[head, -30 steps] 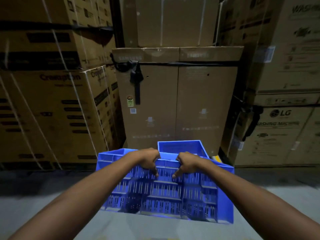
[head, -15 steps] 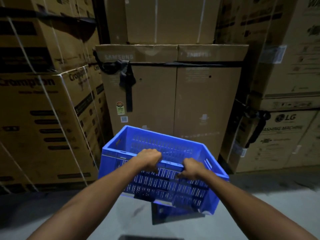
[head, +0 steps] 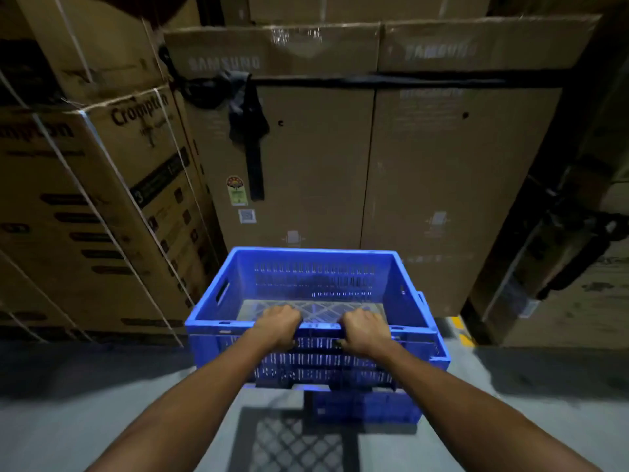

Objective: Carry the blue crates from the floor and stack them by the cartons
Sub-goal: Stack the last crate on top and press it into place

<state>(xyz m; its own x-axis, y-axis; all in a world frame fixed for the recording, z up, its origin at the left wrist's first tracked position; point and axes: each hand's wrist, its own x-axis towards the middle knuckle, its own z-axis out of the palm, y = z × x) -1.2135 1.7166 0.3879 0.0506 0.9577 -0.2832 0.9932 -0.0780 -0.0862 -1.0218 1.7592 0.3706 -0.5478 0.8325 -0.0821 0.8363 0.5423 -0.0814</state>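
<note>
Gripping blue crate (head: 306, 284), Samsung carton (head: 306, 148), Crompton carton (head: 102, 199)

Dim light fell on a grey concrete floor (head: 85, 396) with a yellow marking (head: 462, 330) at the right, a black strap (head: 253, 144) hanging down and a grid-patterned shadow (head: 296, 441) lying in the foreground

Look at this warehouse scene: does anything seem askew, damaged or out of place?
A black strap hangs loose in a knot down the Samsung carton. Otherwise nothing stands out: the blue crate is held level and empty.
</note>
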